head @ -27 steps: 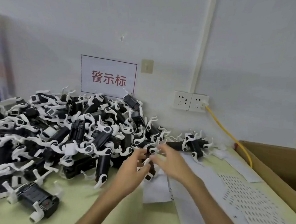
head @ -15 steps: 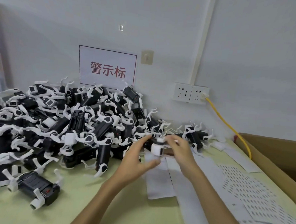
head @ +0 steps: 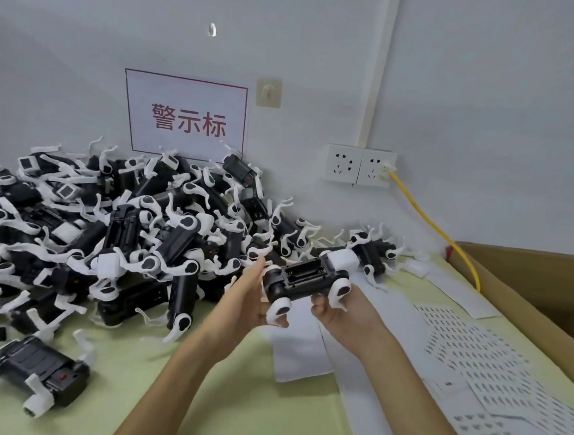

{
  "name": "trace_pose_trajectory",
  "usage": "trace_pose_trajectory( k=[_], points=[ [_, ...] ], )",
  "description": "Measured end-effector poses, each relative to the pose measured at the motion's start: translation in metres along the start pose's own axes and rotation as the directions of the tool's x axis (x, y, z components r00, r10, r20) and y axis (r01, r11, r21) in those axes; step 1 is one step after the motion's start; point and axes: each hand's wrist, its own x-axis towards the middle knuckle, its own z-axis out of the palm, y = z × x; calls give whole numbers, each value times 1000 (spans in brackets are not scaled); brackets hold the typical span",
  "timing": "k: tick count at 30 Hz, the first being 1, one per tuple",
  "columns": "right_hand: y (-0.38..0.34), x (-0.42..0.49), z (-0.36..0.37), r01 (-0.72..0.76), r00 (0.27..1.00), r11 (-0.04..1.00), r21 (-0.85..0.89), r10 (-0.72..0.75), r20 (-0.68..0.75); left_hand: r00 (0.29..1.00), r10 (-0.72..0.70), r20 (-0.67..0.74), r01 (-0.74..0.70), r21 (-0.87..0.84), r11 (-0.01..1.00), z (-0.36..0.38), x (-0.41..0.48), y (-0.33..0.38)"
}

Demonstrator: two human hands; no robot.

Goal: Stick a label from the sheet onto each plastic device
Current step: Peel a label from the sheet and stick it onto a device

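A pile of devices is crowding the left half of the bench up against its back edge. One more is lying apart by the near left corner.

Right of the pile, toward the middle of the bench, the left hand is gripping the left end of the held device: its fingers are reaching up behind that end and its thumb is coming round beneath a white leg. This device is being held up off the bench. Its long axis is running left to right between the hands, rising a little toward the right. It is a black body with white legs at the corners and a white block at its right end, and a recessed open bay is facing up toward the camera.

The right hand is clasping the right end from below, fingers curled under.

The label sheet is lying flat further right, along the right edge beside the cardboard box. It is nearer the right hand, so that hand looks the likelier one to let go and peel a label.
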Motion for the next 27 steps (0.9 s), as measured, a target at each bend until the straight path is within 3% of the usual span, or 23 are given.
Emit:
trace_pose_trajectory(
  k=[2, 6, 10, 12, 15, 18, 20, 22, 27],
  points=[
    [-1, -1, -1, -43, 999, 999, 25, 43, -13, 991, -113, 71, 116, -41, 992, -1, -2, 2],
    [-4, -6, -2, -66, 998, 993, -101, 68, 15, 928, -268, 260, 264, 49, 963, 5, -6, -6],
    [-7, 1, -5, 67, 954, 997, 23, -57, -293, 922, -249, 296, 254, 21, 967, 16, -8, -13],
    [-16, 2, -8, 183, 899, 972, -145, -225, -375, 949, -200, 245, 227, -87, 970, 20, -6, -16],
    [-23, -1, -12, 324, 882, 862, -389, -424, -206, 986, -145, 82, 160, -229, 960, 23, -2, -17],
    [-18, -7, -6, 375, 914, 784, -494, -403, 54, 992, -119, -32, 109, -219, 970, 21, -1, -17],
    [-8, -7, 2, 383, 916, 702, -601, -375, 146, 993, -111, -37, 101, -194, 976, 21, -2, -17],
    [0, -6, 6, 389, 911, 647, -656, -374, 171, 991, -118, -65, 102, -218, 971, 20, 0, -18],
    [3, -4, 7, 387, 908, 680, -623, -399, 129, 983, -150, -104, 119, -259, 959, 16, 2, -20]
  ],
)
